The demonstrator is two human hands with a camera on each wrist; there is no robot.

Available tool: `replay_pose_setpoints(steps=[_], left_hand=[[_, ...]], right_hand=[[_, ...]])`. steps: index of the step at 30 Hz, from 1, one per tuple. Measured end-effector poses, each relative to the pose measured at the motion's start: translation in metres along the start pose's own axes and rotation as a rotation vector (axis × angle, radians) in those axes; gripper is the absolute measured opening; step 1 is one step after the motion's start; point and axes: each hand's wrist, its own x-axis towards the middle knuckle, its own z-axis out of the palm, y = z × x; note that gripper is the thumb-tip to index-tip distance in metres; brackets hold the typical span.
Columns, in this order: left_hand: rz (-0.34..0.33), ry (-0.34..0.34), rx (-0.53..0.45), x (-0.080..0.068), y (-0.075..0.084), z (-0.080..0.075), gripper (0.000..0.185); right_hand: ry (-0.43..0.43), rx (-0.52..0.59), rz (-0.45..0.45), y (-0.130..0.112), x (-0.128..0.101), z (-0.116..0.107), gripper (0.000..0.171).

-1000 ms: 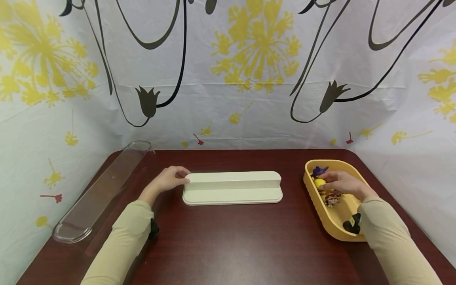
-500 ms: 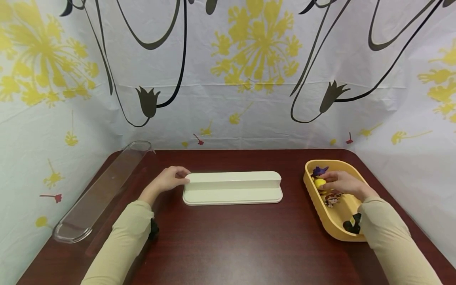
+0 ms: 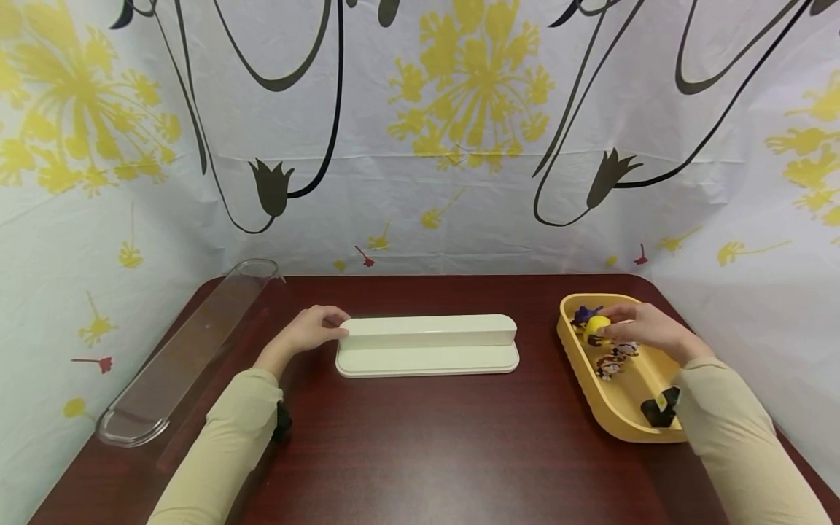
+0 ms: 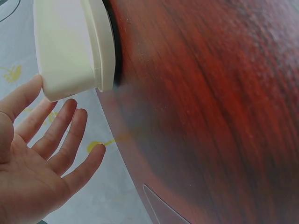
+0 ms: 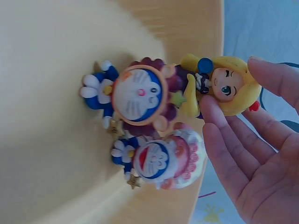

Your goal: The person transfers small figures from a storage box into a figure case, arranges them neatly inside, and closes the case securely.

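My right hand (image 3: 639,328) is inside the yellow tray (image 3: 617,419) at the table's right. It pinches a yellow-haired figurine (image 3: 597,326) between thumb and fingers; in the right wrist view the figurine (image 5: 229,84) is held just above the tray floor (image 5: 46,93). Two blue cat figurines (image 5: 138,95) (image 5: 161,158) lie beside it in the tray. My left hand (image 3: 308,332) rests against the left end of the white stepped stand (image 3: 426,344). In the left wrist view that hand (image 4: 60,121) has straight fingers, with its thumb tip at the stand's end (image 4: 70,46).
A long clear plastic cover (image 3: 184,357) lies along the left edge of the dark wooden table (image 3: 426,452). A purple figurine (image 3: 584,315) sits at the tray's far end. A flower-patterned cloth (image 3: 420,146) hangs behind and beside the table.
My right hand has risen a little toward the tray's far end, bringing the yellow-haired figurine with it. The left hand and the white stand have not moved.
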Motion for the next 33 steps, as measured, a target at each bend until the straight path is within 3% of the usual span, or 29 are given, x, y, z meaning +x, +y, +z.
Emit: replay_pose_setpoints(steps=[6,11,18,33], left_hand=[[-0.003,0.002,0.001,0.000,-0.001,0.000,0.027],[-0.006,0.002,0.005,0.000,-0.002,0.000,0.027],[-0.010,0.004,-0.001,0.000,-0.001,-0.002,0.027],[0.008,-0.008,0.008,0.001,-0.002,-0.002,0.028]], right_hand=[[0.038,-0.031,-0.008,-0.008,0.000,-0.005,0.051],[0.052,0.009,-0.049,-0.017,0.001,-0.011,0.049],[0.087,-0.068,-0.067,-0.040,0.000,-0.014,0.048],[0.103,-0.123,-0.147,-0.092,0.008,0.004,0.049]])
